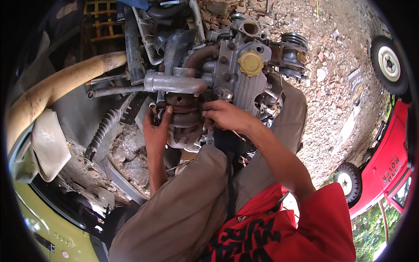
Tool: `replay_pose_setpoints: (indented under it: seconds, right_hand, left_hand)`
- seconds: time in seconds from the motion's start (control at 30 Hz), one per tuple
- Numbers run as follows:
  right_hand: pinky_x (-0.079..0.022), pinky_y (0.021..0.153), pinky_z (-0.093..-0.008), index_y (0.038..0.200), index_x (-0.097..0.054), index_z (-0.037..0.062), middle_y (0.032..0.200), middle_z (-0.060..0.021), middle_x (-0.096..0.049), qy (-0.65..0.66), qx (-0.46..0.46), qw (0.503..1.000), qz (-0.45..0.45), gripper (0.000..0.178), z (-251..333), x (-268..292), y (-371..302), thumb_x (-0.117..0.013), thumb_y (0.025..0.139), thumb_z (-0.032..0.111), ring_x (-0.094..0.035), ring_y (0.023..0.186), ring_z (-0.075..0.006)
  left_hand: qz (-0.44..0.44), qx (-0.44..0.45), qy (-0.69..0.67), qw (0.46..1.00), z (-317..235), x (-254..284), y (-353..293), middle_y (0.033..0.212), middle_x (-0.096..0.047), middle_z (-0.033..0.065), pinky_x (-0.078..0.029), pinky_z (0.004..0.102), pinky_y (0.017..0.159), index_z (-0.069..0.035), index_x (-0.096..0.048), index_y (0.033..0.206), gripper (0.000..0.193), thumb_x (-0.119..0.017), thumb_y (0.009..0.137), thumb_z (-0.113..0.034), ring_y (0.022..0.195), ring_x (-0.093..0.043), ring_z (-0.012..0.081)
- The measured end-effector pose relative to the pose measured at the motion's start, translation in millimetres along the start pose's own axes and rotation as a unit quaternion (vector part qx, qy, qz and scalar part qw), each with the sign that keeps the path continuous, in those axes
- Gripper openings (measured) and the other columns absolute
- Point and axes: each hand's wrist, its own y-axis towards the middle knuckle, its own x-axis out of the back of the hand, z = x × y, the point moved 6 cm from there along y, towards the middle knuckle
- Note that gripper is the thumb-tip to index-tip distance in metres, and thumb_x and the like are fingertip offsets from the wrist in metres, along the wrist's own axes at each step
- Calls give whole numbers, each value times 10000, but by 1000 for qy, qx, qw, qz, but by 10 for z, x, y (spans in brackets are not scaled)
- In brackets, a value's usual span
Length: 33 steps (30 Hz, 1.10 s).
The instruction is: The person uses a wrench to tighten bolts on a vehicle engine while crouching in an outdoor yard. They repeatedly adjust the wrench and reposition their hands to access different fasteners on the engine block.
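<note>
A grey engine (244, 83) with a yellow filler cap (250, 63) rests in front of my knees. Bolted to its left side is a rusty turbocharger (185, 124) below a silver pipe (174, 83). My left hand (156, 129) clasps the turbocharger's left side, thumb up against its housing, next to a small metal tool or stud (153, 110). My right hand (224, 115) grips the turbocharger's right side where it meets the engine. Both hands' fingertips are partly hidden behind the part.
A tan exhaust pipe (56, 85) curves at the left, with a ribbed black hose (101, 133) and a rock (131, 157) below it. Rubble ground (331, 78) lies to the right, beside a red vehicle (388, 161) and wheels. A yellow-green vehicle (48, 227) is at lower left.
</note>
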Motion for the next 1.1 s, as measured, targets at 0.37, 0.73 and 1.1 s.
replay_pose_setpoints:
  seconds: [0.37,0.73,1.1]
  right_hand:
    - [-341,490,-262,1160,-647,16,715,1,-587,-22,-14,1000,10,297,78,-64,50,-541,989,235,-461,569,-76]
    - [-445,573,-328,1010,-715,-43,619,-50,-597,-63,107,983,-136,338,-103,13,122,-634,975,283,-561,605,-107]
    - [-482,646,-451,858,-590,-74,697,-257,-611,-142,117,966,-182,502,71,-290,-12,-588,986,411,-645,698,-401]
  left_hand:
    - [17,-25,23,999,5,20,23,1016,-693,84,-479,295,875,1,-682,1113,362,-762,890,-273,925,-610,147]
    - [29,59,-18,998,97,23,59,1042,-694,95,-477,298,902,6,-677,1112,386,-795,861,-262,968,-622,158]
    - [40,75,-19,996,-32,21,28,1071,-687,104,-490,287,875,35,-652,1145,398,-799,859,-200,974,-625,154]
